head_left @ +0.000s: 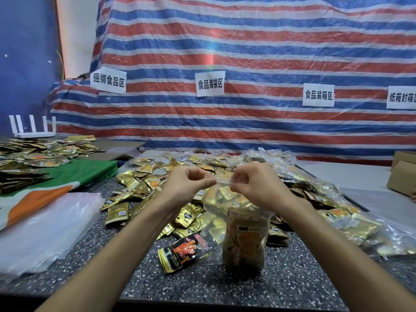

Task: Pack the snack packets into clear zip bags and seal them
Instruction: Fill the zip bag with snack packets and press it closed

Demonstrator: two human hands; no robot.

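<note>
**Zip strip pinched at both ends, seal to run L-R**

Nearest me on the speckled table (225,291), a black-and-red packet (179,253) lies loose, just L of the zip bag (244,242). The bag stands upright, bottom on the table, stuffed w/ gold snack packets, and I hold its top up.

Above that, the zip strip (221,178) runs left-right, roughly level, stretched between my hands. My left hand (189,183) pinches the L end, thumb and forefinger closed on it, other fingers curled loosely. My right hand (254,184) pinches the R end the same way. Both hands sit right on the strip, so neither is nearer.

Can't tell if the track is pressed shut in the middle — the plastic's too clear. I judge the next move is a pinch-slide along that axis, end to end, so the strip needs to be taut & straight.

Behind my hands is the pile of loose packets (144,188). L of it is a stack of empty bags (45,228), R the filled bags (351,224). Farther back are cardboard boxes (403,176) and a striped tarp (258,52) w/ paper signs (210,84).
</note>
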